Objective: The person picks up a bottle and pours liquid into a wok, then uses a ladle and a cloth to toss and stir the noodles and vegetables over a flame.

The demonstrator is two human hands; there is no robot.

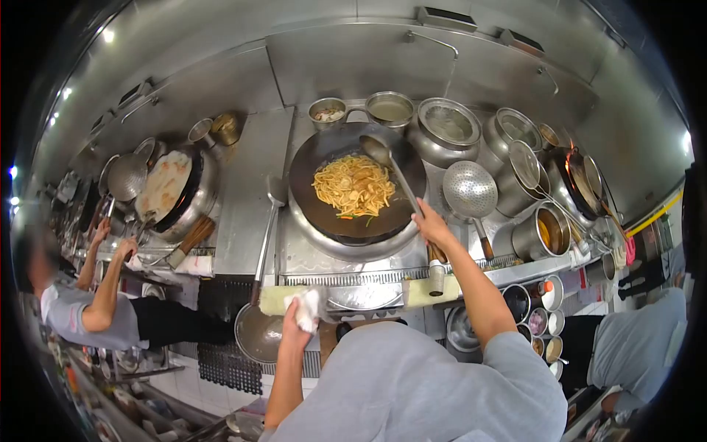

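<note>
A dark wok (309, 210) sits on the range in front of me, with yellow noodles (353, 186) heaped in its middle. My right hand (433, 225) is closed round the handle of a metal ladle (400, 173). The ladle's bowl rests over the far right part of the wok, past the noodles. Near the counter's front edge, my left hand (296, 330) is closed on a crumpled white cloth (306, 309), below and left of the wok. A second long-handled ladle (268, 232) lies on the steel counter left of the wok.
Right of the wok lies a perforated skimmer (470, 188). Behind it stand a large pot of water (449, 121) and other metal pots. A co-worker (96, 306) handles another wok (193, 193) at left. Another person (639, 342) stands at right, near several small containers (555, 322).
</note>
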